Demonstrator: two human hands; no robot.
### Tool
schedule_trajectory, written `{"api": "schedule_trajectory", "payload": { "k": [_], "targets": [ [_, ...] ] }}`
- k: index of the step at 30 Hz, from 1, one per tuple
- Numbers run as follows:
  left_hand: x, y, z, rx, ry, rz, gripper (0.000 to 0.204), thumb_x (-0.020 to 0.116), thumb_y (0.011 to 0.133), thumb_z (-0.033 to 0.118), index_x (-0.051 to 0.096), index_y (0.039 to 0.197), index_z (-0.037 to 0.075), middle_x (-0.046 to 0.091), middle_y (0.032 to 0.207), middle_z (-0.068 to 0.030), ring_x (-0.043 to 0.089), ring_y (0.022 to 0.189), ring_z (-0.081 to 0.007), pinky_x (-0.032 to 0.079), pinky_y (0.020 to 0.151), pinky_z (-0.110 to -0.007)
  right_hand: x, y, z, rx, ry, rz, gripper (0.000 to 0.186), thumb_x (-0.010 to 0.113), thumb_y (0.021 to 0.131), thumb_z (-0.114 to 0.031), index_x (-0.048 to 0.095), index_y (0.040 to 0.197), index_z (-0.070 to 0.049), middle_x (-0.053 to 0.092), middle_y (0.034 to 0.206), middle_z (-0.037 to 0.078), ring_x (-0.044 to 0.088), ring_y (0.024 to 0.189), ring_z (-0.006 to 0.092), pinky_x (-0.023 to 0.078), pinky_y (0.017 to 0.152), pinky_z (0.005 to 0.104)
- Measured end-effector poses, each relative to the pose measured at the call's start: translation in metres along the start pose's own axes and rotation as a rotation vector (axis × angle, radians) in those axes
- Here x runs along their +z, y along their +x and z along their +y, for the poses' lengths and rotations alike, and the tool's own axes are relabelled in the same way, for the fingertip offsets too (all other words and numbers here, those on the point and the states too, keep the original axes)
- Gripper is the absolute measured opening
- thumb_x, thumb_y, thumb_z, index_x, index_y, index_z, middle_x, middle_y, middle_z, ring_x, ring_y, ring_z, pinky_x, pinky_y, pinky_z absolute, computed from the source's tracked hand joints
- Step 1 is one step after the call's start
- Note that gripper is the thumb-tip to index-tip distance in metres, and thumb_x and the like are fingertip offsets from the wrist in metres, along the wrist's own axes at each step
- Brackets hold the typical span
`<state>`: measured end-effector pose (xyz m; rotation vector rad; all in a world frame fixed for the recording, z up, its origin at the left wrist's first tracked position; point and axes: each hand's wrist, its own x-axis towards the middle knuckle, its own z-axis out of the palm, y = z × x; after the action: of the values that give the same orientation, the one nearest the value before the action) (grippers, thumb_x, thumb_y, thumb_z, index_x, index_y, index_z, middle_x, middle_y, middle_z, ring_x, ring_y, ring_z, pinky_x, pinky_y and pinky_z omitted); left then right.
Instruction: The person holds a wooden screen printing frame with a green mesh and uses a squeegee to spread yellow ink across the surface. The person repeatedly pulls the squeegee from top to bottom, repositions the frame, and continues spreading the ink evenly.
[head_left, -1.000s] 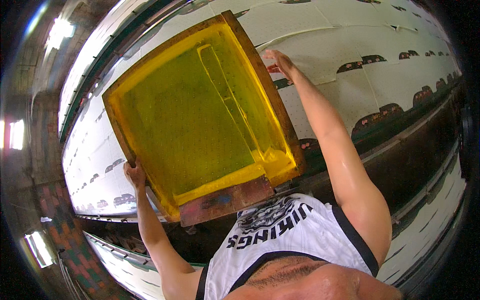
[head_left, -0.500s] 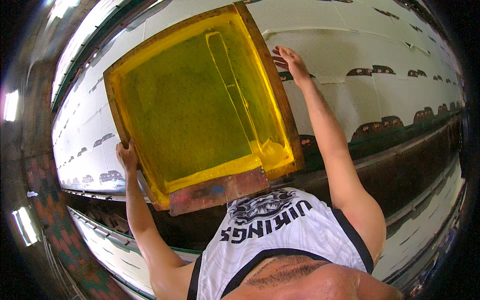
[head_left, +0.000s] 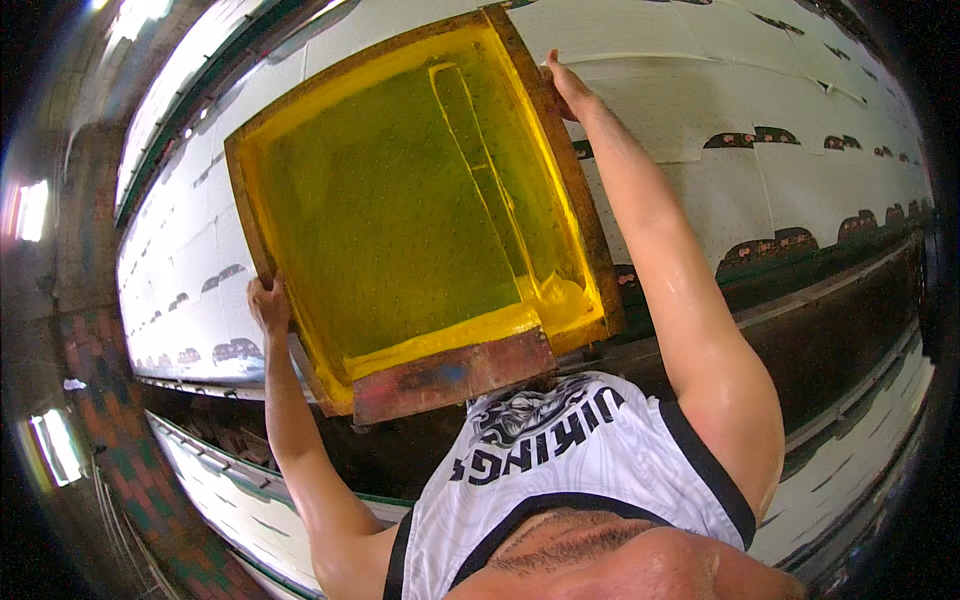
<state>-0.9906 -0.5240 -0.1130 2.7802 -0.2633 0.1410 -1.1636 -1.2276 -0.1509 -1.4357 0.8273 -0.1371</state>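
A long surface (head_left: pixel 835 255) runs across the view, spread with white sheets (head_left: pixel 680 110). To its left is a dim strip of floor (head_left: pixel 115 400) patterned in red and green blocks.

Over the sheets, in front of the person's chest, is a large framed screen (head_left: pixel 390 220): a brown wooden border around a yellow-green, see-through mesh. It sits tilted in the view, its far edge higher on the right, and I cannot tell whether it rests flat or is lifted. The person wears a sleeveless white top (head_left: pixel 545 450) with black edging and a dark print.

A reddish-brown board (head_left: pixel 455 380), stained with a blue patch, lies along the near side of the frame, next to a band of yellow paint.

The left hand (head_left: pixel 270 305) has its grip clamped on the left rail, toward the near corner. The right hand (head_left: pixel 572 90) is at the right rail, near the far corner, thumb pointing up; its fingers are partly hidden by the wood, so I cannot tell whether its grip is closed.

A thick yellow paint pool (head_left: pixel 565 300) fills the near right corner. From there a narrow yellow outline (head_left: pixel 508 195) stretches up the mesh. Smallest are the dark arched prints (head_left: pixel 765 250), dotted pinkish, on the sheets.
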Motion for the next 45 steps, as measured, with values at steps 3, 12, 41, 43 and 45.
{"api": "schedule_trajectory", "payload": {
  "k": [3, 12, 41, 43, 45],
  "targets": [
    [0.004, 0.0, -0.005, -0.026, 0.022, -0.04, 0.048, 0.078, 0.098, 0.042, 0.067, 0.104, -0.005, 0.066, 0.109, -0.0215, 0.064, 0.104, -0.0426, 0.049, 0.092, -0.052, -0.004, -0.017, 0.018, -0.1, -0.075, -0.008, 0.104, 0.034, 0.103, -0.085, 0.019, 0.175, -0.012, 0.017, 0.18, 0.023, 0.018, 0.167, 0.0399, 0.02, 0.133, 0.0598],
    [0.033, 0.019, -0.017, 0.013, 0.098, -0.051, 0.054, 0.078, 0.096, 0.048, 0.069, 0.106, -0.005, 0.066, 0.112, -0.0226, 0.064, 0.107, -0.0447, 0.05, 0.095, -0.053, -0.007, -0.229, 0.105, -0.205, -0.464, 0.099, 0.087, 0.068, 0.105, -0.053, 0.032, 0.172, -0.011, 0.037, 0.174, 0.019, 0.039, 0.159, 0.0382, 0.036, 0.128, 0.0545],
    [0.149, -0.022, 0.107, 0.058, -0.116, -0.074, 0.051, 0.077, 0.093, 0.044, 0.071, 0.112, -0.003, 0.069, 0.121, -0.0234, 0.066, 0.115, -0.0442, 0.051, 0.1, -0.054, -0.121, -0.252, 0.097, -0.168, -0.361, 0.249, 0.1, 0.083, 0.094, -0.032, 0.028, 0.173, -0.007, 0.035, 0.175, 0.024, 0.033, 0.162, 0.0398, 0.031, 0.131, 0.0505],
    [0.16, -0.019, 0.106, 0.074, -0.161, -0.124, 0.057, 0.075, 0.094, 0.051, 0.071, 0.115, -0.003, 0.069, 0.124, -0.0236, 0.067, 0.119, -0.0431, 0.051, 0.103, -0.053, -0.121, -0.252, 0.117, -0.172, -0.469, 0.36, 0.097, 0.08, 0.097, -0.033, 0.028, 0.173, -0.003, 0.032, 0.176, 0.025, 0.032, 0.163, 0.0371, 0.03, 0.131, 0.0478],
    [0.176, -0.017, 0.099, 0.107, -0.166, -0.136, 0.06, 0.073, 0.094, 0.054, 0.072, 0.116, -0.002, 0.069, 0.125, -0.0238, 0.067, 0.119, -0.0427, 0.051, 0.104, -0.053, -0.118, -0.255, 0.135, -0.236, -0.502, 0.426, 0.097, 0.08, 0.097, -0.033, 0.028, 0.172, -0.002, 0.031, 0.176, 0.025, 0.031, 0.164, 0.0358, 0.03, 0.132, 0.0475]
  ]
}}
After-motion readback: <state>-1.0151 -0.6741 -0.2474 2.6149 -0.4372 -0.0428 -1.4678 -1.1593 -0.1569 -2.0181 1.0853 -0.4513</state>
